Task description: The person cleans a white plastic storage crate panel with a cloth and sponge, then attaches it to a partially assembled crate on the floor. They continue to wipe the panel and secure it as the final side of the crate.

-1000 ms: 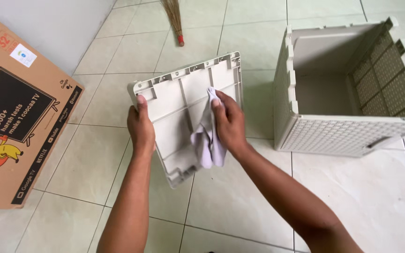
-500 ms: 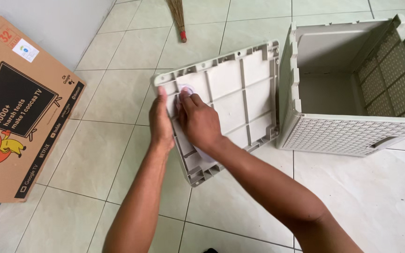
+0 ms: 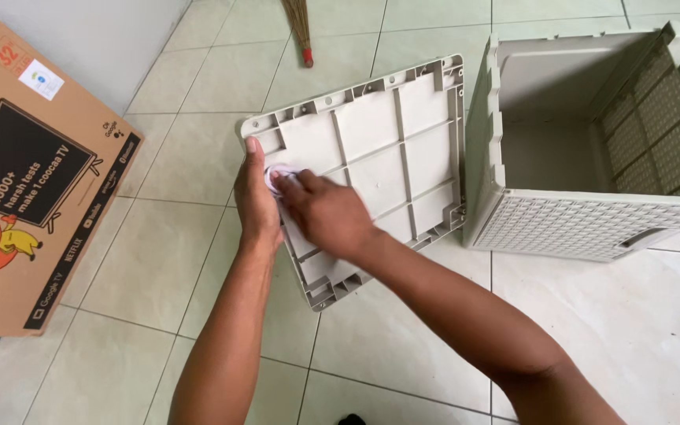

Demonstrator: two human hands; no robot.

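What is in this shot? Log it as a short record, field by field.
left hand: grips the left edge of the ribbed grey panel
right hand: presses a pale cloth on the panel
panel: held tilted over the tiled floor
woven-sided bin: on its side, opening towards the camera, right of the panel
cardboard box: flat at far left
broom: top edge
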